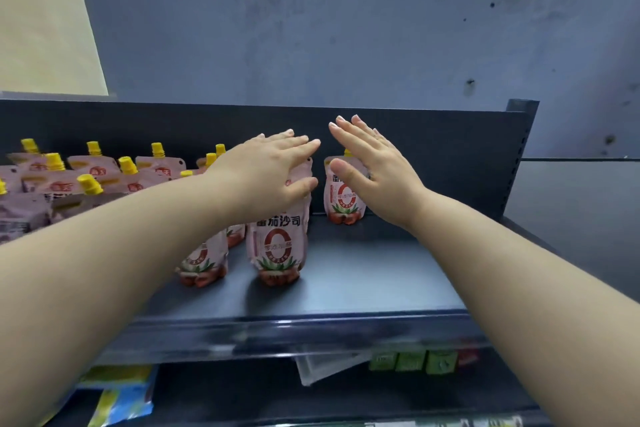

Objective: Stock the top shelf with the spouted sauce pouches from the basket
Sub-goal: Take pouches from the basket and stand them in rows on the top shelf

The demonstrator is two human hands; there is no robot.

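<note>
Pink sauce pouches with yellow spouts stand in rows on the dark top shelf (pixel 346 291). My left hand (pixel 266 173) hovers flat, fingers apart, over the top of a front pouch (pixel 277 246), hiding its spout. My right hand (pixel 374 170) is open beside and partly in front of the rightmost pouch (pixel 341 198), which stands upright near the shelf's back panel. Several more pouches (pixel 93 177) crowd the left side. Whether either hand touches a pouch, I cannot tell. The basket is out of view.
A dark back panel (pixel 433 149) and a right end post (pixel 519 149) bound the shelf. Right of the rightmost pouch the shelf surface is bare. Below, a lower shelf holds green boxes (pixel 412 360) and blue-yellow packets (pixel 121 399). A grey wall rises behind.
</note>
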